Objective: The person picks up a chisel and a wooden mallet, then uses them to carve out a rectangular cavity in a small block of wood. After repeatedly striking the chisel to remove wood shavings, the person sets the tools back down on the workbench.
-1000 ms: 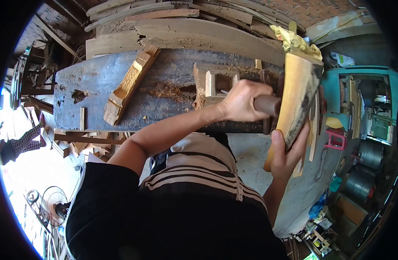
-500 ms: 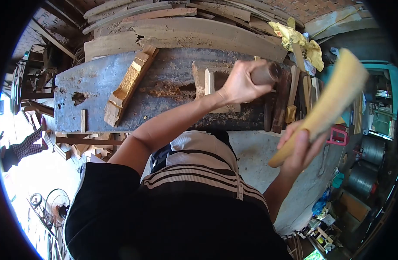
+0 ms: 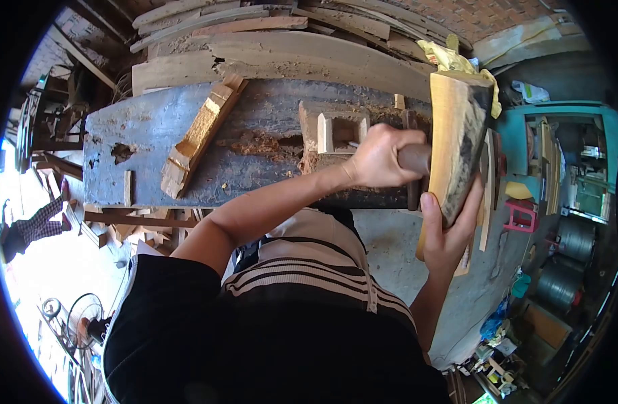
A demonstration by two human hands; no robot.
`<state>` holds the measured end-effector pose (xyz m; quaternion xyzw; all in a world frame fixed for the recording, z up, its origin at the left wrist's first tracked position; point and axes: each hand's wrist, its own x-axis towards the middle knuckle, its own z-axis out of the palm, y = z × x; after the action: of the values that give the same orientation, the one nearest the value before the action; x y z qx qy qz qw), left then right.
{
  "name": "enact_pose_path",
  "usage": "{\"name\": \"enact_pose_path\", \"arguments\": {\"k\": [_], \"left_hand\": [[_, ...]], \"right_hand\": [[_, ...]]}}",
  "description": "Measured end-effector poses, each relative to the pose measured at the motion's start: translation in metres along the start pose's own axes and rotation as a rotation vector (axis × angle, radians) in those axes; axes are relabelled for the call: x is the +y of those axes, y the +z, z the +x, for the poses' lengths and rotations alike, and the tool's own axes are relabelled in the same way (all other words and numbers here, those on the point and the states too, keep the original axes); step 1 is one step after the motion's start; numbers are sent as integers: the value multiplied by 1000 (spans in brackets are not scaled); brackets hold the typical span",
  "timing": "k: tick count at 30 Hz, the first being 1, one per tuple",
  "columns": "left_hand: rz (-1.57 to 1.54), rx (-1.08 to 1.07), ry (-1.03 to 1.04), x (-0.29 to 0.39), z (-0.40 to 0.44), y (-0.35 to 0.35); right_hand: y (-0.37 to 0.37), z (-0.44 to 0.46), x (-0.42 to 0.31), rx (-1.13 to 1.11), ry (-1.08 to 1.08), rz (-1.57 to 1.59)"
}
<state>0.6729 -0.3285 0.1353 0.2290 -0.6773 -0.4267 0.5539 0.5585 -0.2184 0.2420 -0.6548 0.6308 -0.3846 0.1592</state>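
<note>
My left hand [image 3: 387, 160] is closed around a short brown wooden cylinder [image 3: 414, 159], most of it hidden in the fist. The cylinder's end meets the left side of a thick, curved piece of yellow wood [image 3: 445, 128]; whether they touch I cannot tell. Dark bark-like patches run down the wood's right face. My right hand [image 3: 450, 225] grips this piece near its lower end, thumb on the left and fingers on the right, holding it nearly upright. Just left of my left hand, a small open wooden box [image 3: 327, 133] sits on the dark bench [image 3: 154, 148].
A notched yellow wooden block [image 3: 201, 135] lies slanted on the bench's left part. Long boards [image 3: 288, 55] are stacked behind. On the right are a pink stool [image 3: 521, 214] and metal drums [image 3: 561, 277]. A fan [image 3: 86, 322] stands at the lower left.
The curved wood has swung left and more upright, its dark face turning into view. My left hand has lowered slightly, and its cylinder now points right at the wood.
</note>
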Motion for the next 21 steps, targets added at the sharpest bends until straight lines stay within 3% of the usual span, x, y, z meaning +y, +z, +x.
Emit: {"name": "enact_pose_path", "arguments": {"k": [3,7,15,18,21], "left_hand": [[-234,111,-241,2,22,-19],[-216,453,-318,3,47,-47],[-8,356,-192,-14,19,-40],[219,199,-102,-13,13,-34],[257,20,-47,-7,12,-22]], "right_hand": [[4,-5,4,51,58,106],[3,-14,9,166,264,269],[8,-21,15,144,294,311],[8,-16,13,118,265,304],[-1,-7,16,176,211,283]]}}
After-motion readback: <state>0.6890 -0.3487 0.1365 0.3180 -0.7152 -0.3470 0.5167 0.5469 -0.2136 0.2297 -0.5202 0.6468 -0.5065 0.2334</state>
